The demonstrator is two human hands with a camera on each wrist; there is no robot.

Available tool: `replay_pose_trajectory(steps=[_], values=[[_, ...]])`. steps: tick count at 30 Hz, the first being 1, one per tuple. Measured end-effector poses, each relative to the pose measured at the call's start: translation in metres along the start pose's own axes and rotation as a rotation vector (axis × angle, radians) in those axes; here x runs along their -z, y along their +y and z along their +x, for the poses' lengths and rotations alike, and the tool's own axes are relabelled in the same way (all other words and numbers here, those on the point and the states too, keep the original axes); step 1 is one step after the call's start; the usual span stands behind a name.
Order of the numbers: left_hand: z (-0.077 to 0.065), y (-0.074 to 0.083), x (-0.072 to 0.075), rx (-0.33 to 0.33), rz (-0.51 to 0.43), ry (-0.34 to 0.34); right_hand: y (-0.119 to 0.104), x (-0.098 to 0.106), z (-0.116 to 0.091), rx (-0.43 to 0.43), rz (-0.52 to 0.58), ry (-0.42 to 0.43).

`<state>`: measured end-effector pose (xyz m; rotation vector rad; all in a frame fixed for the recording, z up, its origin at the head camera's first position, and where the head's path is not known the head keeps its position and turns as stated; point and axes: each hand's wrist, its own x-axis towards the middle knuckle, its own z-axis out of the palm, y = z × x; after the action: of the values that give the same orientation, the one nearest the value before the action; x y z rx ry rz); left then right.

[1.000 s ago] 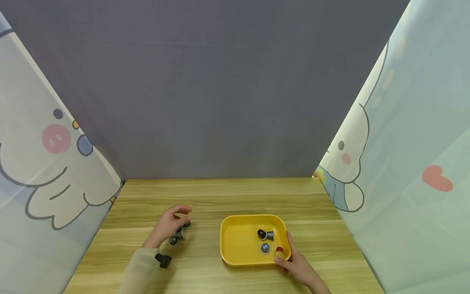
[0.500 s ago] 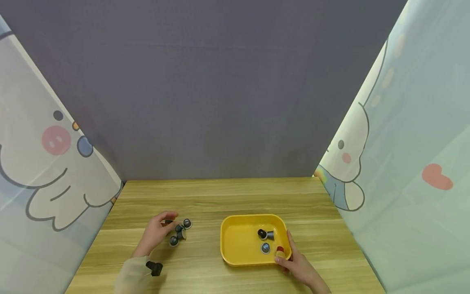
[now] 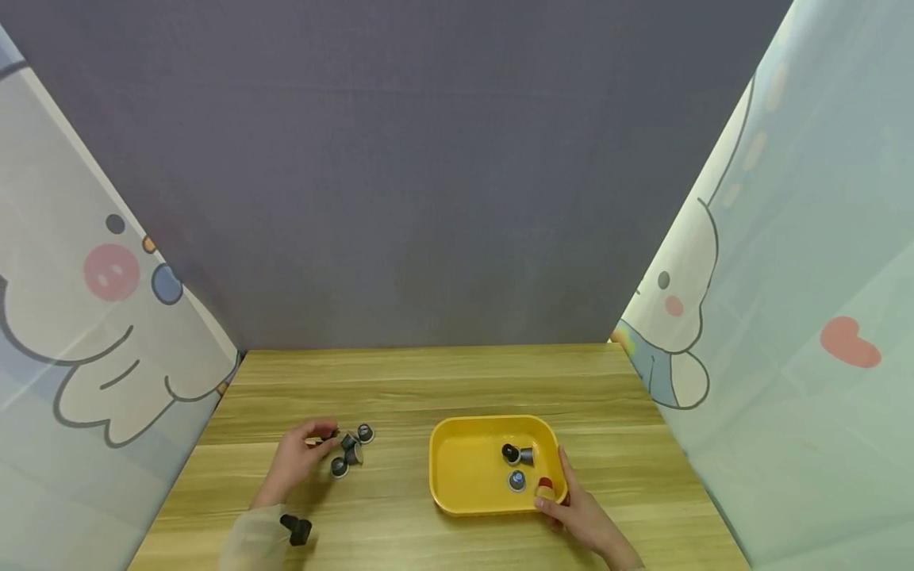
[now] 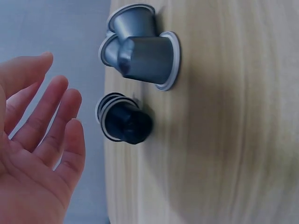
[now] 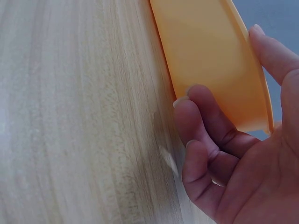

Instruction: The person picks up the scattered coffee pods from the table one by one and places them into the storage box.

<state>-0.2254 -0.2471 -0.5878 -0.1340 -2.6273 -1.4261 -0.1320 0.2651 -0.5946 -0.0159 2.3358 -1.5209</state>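
Note:
My left hand [image 3: 293, 460] hovers at the left side of a small group of coffee capsules on the table. In the left wrist view its loosely curved fingers [image 4: 70, 149] hold nothing, close to a black capsule [image 4: 128, 123]. Grey capsules [image 4: 152, 58] lie beside that one. My right hand [image 3: 581, 519] grips the near right corner of a yellow tray [image 3: 457, 511], thumb at the rim and fingers against the outer wall [image 5: 210, 51]. Inside the tray are a black capsule [image 3: 510, 453], two grey capsules [image 3: 527, 456] and a red capsule [image 3: 545, 483] by the right thumb.
The wooden table [image 3: 400, 381] ends at a grey curtain [image 3: 428, 198] at the back. Printed cartoon curtains [image 3: 800, 333] hang on both sides. A dark wrist device [image 3: 296, 529] sits at the left sleeve [image 3: 253, 539].
My left hand has moved left and a little nearer, uncovering more of the capsules on the table. The right hand and tray stay in place.

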Motion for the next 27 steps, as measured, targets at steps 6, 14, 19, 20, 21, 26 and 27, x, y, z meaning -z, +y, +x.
replay_pose_trajectory(steps=[6, 14, 19, 20, 21, 26, 27], values=[[-0.004, -0.006, -0.005, -0.024, 0.032, 0.021, 0.000, 0.000, -0.001, -0.003, -0.007, 0.000], [-0.003, -0.010, -0.007, 0.006, 0.031, 0.015, -0.002, 0.000, -0.001, -0.007, -0.015, 0.006], [-0.003, -0.014, -0.005, 0.030, 0.024, 0.034, -0.003, 0.000, -0.002, 0.000, -0.027, 0.008], [-0.003, -0.015, -0.005, 0.036, 0.023, 0.038, -0.003, 0.000, -0.002, 0.003, -0.031, 0.008], [-0.003, -0.017, -0.004, 0.044, 0.020, 0.039, -0.003, 0.000, -0.002, 0.003, -0.029, 0.010], [-0.006, -0.022, -0.004, 0.077, 0.007, 0.039, -0.003, 0.001, -0.001, 0.000, -0.030, 0.012], [-0.006, -0.023, -0.004, 0.082, 0.004, 0.032, -0.003, 0.001, -0.001, -0.001, -0.024, 0.013]])
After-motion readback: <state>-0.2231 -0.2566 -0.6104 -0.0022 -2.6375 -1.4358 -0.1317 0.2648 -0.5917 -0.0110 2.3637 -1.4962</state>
